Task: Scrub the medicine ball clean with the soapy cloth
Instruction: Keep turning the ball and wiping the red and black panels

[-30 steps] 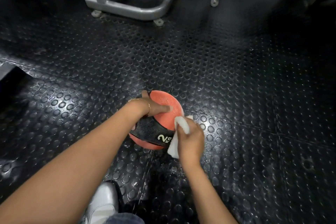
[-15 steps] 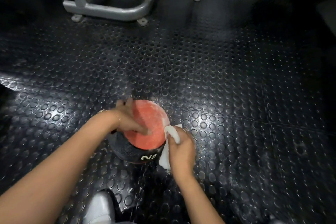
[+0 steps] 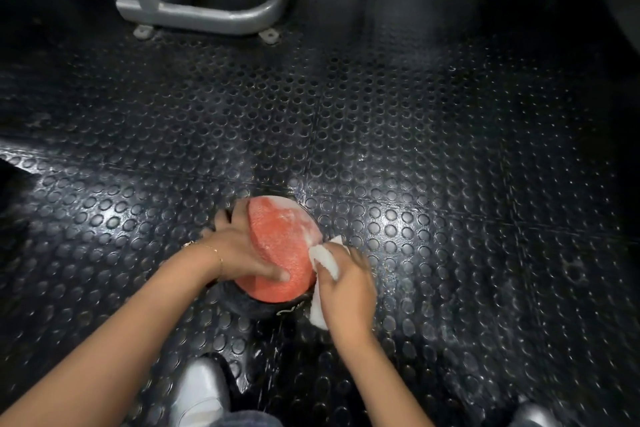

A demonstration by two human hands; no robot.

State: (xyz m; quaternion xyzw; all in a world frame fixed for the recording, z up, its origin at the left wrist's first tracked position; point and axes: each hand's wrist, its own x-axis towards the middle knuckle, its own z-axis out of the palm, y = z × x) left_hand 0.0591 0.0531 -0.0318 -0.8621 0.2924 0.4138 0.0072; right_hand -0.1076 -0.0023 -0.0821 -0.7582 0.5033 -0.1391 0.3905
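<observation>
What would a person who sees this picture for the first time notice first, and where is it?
The orange and black medicine ball stands out low in the centre on the dark studded floor, streaked with whitish foam. The left hand grips its left side while the right hand holds a white cloth against its right edge. At the top, a grey machine frame rests on the floor.

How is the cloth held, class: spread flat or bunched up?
Bunched up: the right hand grips the cloth crumpled against the medicine ball.
</observation>
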